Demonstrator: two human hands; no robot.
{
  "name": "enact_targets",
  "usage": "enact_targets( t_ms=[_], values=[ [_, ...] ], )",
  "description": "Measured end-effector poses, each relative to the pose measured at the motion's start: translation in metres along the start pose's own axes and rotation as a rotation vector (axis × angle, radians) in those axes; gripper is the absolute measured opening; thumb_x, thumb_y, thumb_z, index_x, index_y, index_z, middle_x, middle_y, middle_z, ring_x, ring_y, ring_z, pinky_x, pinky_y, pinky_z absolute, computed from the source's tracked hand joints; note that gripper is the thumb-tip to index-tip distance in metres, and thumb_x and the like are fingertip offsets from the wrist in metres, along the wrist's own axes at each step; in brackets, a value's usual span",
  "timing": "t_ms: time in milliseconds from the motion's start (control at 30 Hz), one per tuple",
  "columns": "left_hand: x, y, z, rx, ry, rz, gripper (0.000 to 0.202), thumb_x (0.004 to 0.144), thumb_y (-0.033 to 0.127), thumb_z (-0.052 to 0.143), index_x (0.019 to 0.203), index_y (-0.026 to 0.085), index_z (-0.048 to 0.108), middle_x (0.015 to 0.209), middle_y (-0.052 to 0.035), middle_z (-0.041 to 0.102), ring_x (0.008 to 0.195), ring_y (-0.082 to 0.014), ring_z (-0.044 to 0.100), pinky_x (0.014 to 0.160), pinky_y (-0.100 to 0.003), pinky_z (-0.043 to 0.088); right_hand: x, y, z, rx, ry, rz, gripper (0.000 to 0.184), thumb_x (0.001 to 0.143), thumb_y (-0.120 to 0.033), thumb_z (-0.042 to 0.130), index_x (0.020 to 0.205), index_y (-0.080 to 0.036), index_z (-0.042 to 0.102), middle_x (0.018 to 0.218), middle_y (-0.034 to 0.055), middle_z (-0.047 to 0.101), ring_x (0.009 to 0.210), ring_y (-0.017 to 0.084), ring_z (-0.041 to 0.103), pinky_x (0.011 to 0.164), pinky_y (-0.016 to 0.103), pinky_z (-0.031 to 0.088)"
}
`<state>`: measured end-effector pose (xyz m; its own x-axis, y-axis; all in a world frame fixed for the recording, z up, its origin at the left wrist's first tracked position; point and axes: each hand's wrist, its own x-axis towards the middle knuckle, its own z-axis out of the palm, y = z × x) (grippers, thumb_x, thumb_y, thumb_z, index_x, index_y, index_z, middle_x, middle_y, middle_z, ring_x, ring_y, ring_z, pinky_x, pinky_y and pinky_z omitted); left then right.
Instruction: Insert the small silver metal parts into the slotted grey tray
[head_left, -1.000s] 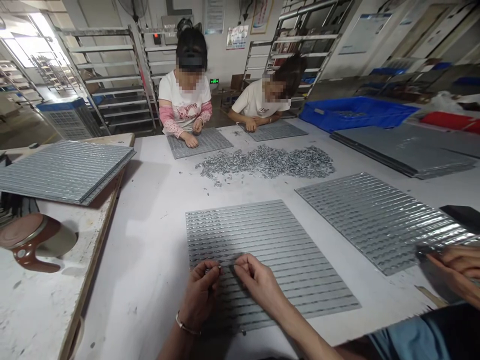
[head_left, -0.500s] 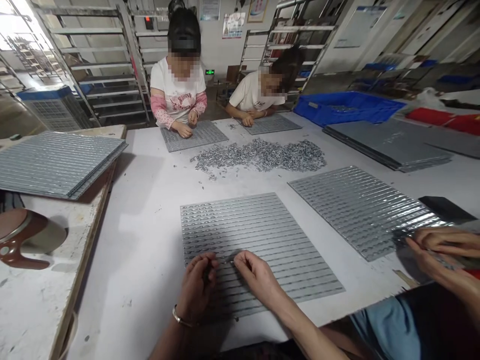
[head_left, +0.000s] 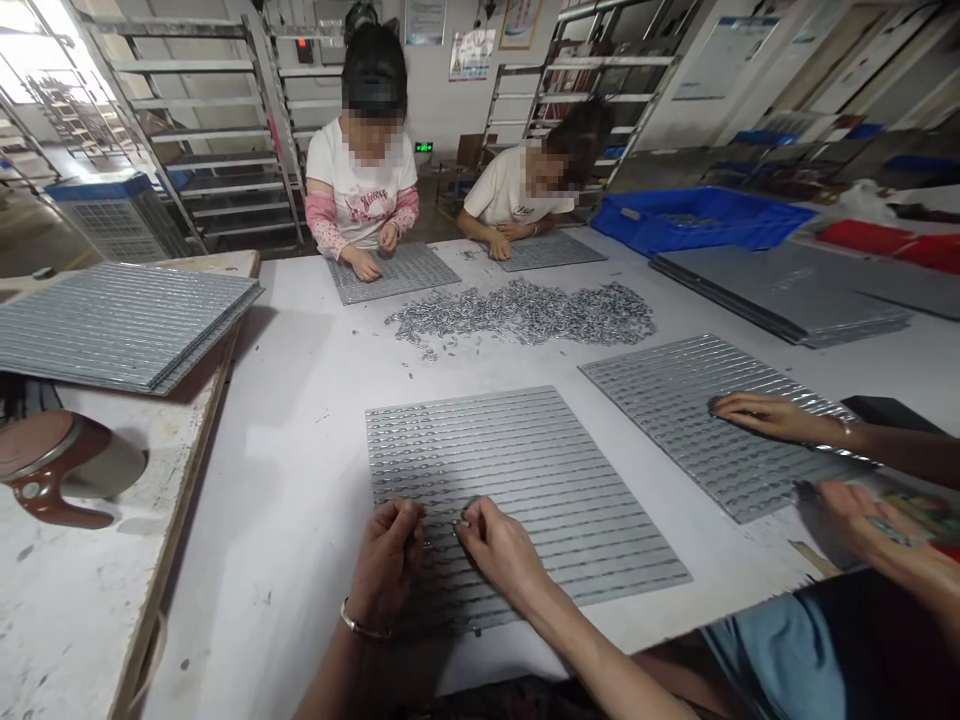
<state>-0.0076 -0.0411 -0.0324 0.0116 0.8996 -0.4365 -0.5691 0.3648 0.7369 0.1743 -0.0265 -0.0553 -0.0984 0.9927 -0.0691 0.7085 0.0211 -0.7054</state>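
Note:
A grey ridged board (head_left: 510,450) lies flat on the white table in front of me, with rows of small shiny oval pieces along its left side. My left hand (head_left: 384,565), a bangle on its wrist, is curled closed over the board's lower left edge. What lies inside its fingers is too dark to make out. Just to the right, the thumb and fingers of my right hand (head_left: 501,550) pinch a small shiny piece (head_left: 456,526) low over the ridges. Beyond the board spreads a heap of loose small shiny pieces (head_left: 525,312).
On my right, a co-worker's hands (head_left: 780,415) work at another ridged board (head_left: 675,400). Two people sit opposite with boards. A blue bin (head_left: 637,232) and stacked grey sheets (head_left: 772,290) stand back right. Left, a side table holds stacked boards (head_left: 120,320) and a brown mug (head_left: 105,465).
My right hand has shifted slightly left and tilted; my left hand has turned a little, staying closed. One hand of the co-worker on the right has reached forward onto their board.

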Motion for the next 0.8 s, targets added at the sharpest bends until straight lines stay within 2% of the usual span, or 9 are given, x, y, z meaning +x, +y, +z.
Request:
enact_targets(
  t_ms=[67, 167, 267, 433, 500, 567, 633, 667, 800],
  values=[
    [-0.002, -0.001, 0.003, -0.002, -0.036, -0.032, 0.055, 0.066, 0.060, 0.087, 0.086, 0.012, 0.069, 0.058, 0.0065, 0.050, 0.043, -0.0019, 0.033, 0.039, -0.016, 0.020, -0.005, -0.001, -0.010, 0.100, 0.033, -0.010, 0.021, 0.091, -0.038, 0.055, 0.076, -0.023, 0.053, 0.059, -0.0039, 0.054, 0.055, 0.015, 0.053, 0.057, 0.026, 0.039],
    [-0.008, -0.005, 0.010, 0.015, -0.158, -0.144, 0.062, 0.073, 0.068, 0.077, 0.094, 0.010, 0.073, 0.065, 0.0014, 0.059, 0.042, -0.0032, 0.034, 0.038, -0.018, 0.019, -0.015, -0.008, -0.027, 0.184, 0.054, -0.071, 0.029, 0.096, -0.044, 0.052, 0.079, -0.022, 0.061, 0.059, -0.0036, 0.053, 0.054, 0.014, 0.051, 0.055, 0.025, 0.041],
    [-0.013, -0.012, 0.018, 0.084, -0.236, -0.147, 0.063, 0.080, 0.072, 0.068, 0.093, 0.010, 0.073, 0.063, -0.0015, 0.062, 0.040, -0.0052, 0.036, 0.038, -0.021, 0.020, -0.024, -0.017, -0.040, 0.167, 0.011, -0.220, 0.026, 0.099, -0.038, 0.051, 0.092, -0.022, 0.070, 0.073, 0.0005, 0.064, 0.065, 0.015, 0.059, 0.063, 0.026, 0.048],
    [-0.015, -0.020, 0.020, 0.250, -0.204, -0.055, 0.063, 0.086, 0.073, 0.057, 0.100, 0.013, 0.072, 0.062, -0.0007, 0.062, 0.043, -0.0093, 0.043, 0.043, -0.024, 0.027, -0.029, -0.026, -0.040, 0.112, 0.035, -0.409, 0.025, 0.102, -0.026, 0.049, 0.117, -0.025, 0.069, 0.100, 0.0051, 0.070, 0.085, 0.017, 0.068, 0.078, 0.028, 0.055],
    [-0.015, -0.020, 0.017, 0.357, -0.176, -0.002, 0.062, 0.090, 0.072, 0.052, 0.100, 0.015, 0.073, 0.067, -0.0021, 0.065, 0.051, -0.0125, 0.050, 0.049, -0.026, 0.037, -0.029, -0.027, -0.035, 0.082, 0.039, -0.452, 0.022, 0.101, -0.023, 0.051, 0.113, -0.025, 0.069, 0.099, 0.0051, 0.069, 0.089, 0.018, 0.068, 0.080, 0.029, 0.056],
    [-0.014, -0.019, 0.013, 0.487, -0.165, 0.105, 0.056, 0.094, 0.066, 0.051, 0.099, 0.016, 0.075, 0.085, -0.0060, 0.071, 0.074, -0.0177, 0.062, 0.067, -0.028, 0.048, -0.029, -0.026, -0.032, 0.032, 0.020, -0.468, 0.016, 0.099, -0.020, 0.052, 0.100, -0.023, 0.068, 0.092, 0.0040, 0.069, 0.086, 0.018, 0.067, 0.077, 0.029, 0.056],
    [-0.014, -0.019, 0.011, 0.578, -0.173, 0.185, 0.052, 0.096, 0.062, 0.049, 0.099, 0.018, 0.076, 0.103, -0.0078, 0.073, 0.099, -0.0222, 0.063, 0.088, -0.031, 0.049, -0.030, -0.024, -0.029, -0.041, 0.003, -0.472, 0.017, 0.098, -0.017, 0.051, 0.092, -0.022, 0.066, 0.088, 0.0034, 0.068, 0.081, 0.018, 0.066, 0.074, 0.029, 0.055],
    [-0.014, -0.020, 0.010, 0.595, -0.178, 0.189, 0.052, 0.097, 0.062, 0.049, 0.100, 0.018, 0.076, 0.106, -0.0079, 0.073, 0.104, -0.0234, 0.062, 0.093, -0.033, 0.048, -0.031, -0.023, -0.029, -0.081, -0.002, -0.479, 0.018, 0.098, -0.016, 0.050, 0.090, -0.022, 0.065, 0.087, 0.0035, 0.067, 0.080, 0.018, 0.066, 0.073, 0.030, 0.055],
    [-0.016, -0.028, 0.012, 0.551, -0.169, 0.095, 0.053, 0.095, 0.064, 0.051, 0.103, 0.017, 0.074, 0.100, -0.0068, 0.072, 0.096, -0.0227, 0.063, 0.087, -0.034, 0.051, -0.035, -0.021, -0.027, -0.193, 0.015, -0.556, 0.023, 0.098, -0.014, 0.045, 0.086, -0.022, 0.064, 0.084, 0.0042, 0.066, 0.079, 0.019, 0.064, 0.074, 0.032, 0.052]
  ],
)
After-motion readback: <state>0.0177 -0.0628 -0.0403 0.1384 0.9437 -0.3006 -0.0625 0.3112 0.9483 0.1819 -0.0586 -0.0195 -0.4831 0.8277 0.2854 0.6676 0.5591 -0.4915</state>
